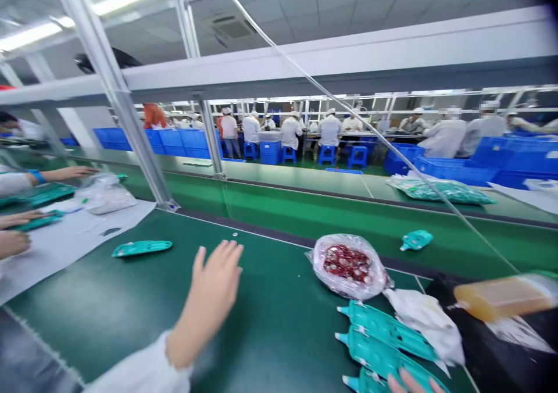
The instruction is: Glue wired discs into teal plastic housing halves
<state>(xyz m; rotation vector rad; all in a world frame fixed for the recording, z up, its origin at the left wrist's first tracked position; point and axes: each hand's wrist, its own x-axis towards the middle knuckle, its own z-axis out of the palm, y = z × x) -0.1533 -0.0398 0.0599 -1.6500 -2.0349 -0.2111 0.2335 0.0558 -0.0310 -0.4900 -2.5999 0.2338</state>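
My left hand [217, 279] is raised over the green worktop [270, 323], fingers extended and holding nothing. At the bottom right, only the fingertips of my right hand [410, 381] show, over the lowest of several teal plastic shells [387, 329] lying side by side; whether they grip one is hidden. A clear bag of small red parts [347, 264] sits just above those shells. Another teal shell [142, 248] lies alone to the left of my left hand.
A white cloth [429, 323] and a bottle of amber liquid [505, 297] are at the right. One teal piece [416, 240] rests on the green belt [270, 201]. Metal posts rise at the left, where co-workers' hands [13, 242] handle teal parts on white sheeting [82, 242].
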